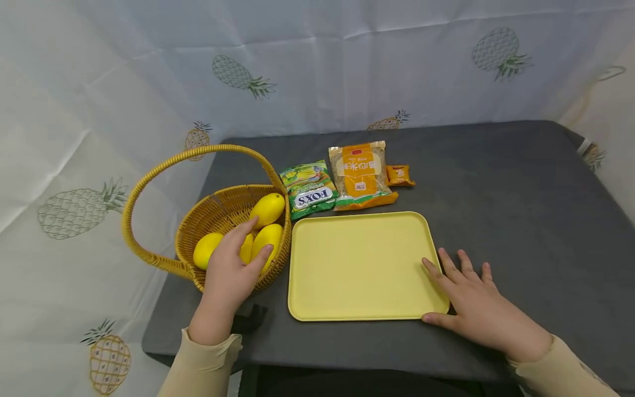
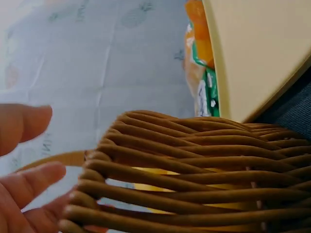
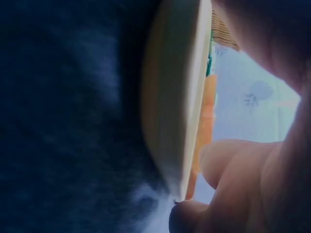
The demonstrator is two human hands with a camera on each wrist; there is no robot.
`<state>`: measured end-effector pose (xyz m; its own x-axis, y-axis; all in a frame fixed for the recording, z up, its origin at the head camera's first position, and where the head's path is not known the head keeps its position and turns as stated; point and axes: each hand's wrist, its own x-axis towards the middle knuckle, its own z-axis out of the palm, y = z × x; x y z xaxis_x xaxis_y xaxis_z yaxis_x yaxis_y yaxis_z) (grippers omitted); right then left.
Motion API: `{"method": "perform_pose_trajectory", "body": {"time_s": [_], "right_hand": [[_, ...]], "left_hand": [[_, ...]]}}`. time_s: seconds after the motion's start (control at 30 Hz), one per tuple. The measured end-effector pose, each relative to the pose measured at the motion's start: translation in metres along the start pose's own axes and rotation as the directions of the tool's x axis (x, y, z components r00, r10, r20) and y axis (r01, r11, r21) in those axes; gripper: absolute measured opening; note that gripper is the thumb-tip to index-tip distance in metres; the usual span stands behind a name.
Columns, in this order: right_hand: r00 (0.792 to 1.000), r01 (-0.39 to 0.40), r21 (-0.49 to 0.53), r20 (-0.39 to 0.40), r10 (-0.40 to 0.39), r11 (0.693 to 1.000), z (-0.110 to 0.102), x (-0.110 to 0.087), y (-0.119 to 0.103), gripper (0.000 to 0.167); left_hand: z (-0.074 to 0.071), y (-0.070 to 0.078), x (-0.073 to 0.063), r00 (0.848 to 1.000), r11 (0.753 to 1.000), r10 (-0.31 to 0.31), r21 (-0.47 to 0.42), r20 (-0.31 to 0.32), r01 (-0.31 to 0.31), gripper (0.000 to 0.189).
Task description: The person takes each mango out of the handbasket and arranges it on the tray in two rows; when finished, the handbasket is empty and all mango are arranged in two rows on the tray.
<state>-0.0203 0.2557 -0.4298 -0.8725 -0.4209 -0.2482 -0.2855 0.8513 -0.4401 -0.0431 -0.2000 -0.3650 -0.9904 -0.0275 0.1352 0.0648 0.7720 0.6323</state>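
Observation:
A wicker basket (image 1: 229,194) with a tall arched handle holds several yellow, lemon-like fruits (image 1: 268,209). My left hand (image 1: 233,270) reaches over its near rim with thumb and fingers spread apart. The fingers hide part of the fruits, so contact with them is unclear. In the left wrist view, the left hand's fingers (image 2: 36,177) show beside the woven basket wall (image 2: 184,170). Flat on the table lies a pale yellow tray (image 1: 362,264) with bare top. My right hand (image 1: 476,306) rests at its near right corner, fingers fanned out, index finger over the rim.
Behind the tray lie a green FOX'S candy bag (image 1: 308,189), a larger orange and clear snack bag (image 1: 361,175) and a small orange packet (image 1: 399,175). A dark grey cloth (image 1: 521,209) covers the table. Pineapple-print curtains (image 1: 347,71) hang around it.

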Motion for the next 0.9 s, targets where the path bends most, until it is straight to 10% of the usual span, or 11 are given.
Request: {"method": "perform_pose_trajectory", "body": {"time_s": [0.33,0.9], "right_hand": [[1.000,-0.010,0.034,0.016,0.009,0.999,0.011,-0.004,0.007,0.116],[1.000,0.026,0.031,-0.006,-0.026,0.999,0.010,-0.004,0.007,0.111]], "left_hand": [[0.000,-0.007,0.012,0.971,0.982,-0.181,-0.024,0.157,0.188,0.075],[0.006,-0.006,0.033,0.930,0.961,-0.185,0.256,0.318,0.104,0.074]]}}
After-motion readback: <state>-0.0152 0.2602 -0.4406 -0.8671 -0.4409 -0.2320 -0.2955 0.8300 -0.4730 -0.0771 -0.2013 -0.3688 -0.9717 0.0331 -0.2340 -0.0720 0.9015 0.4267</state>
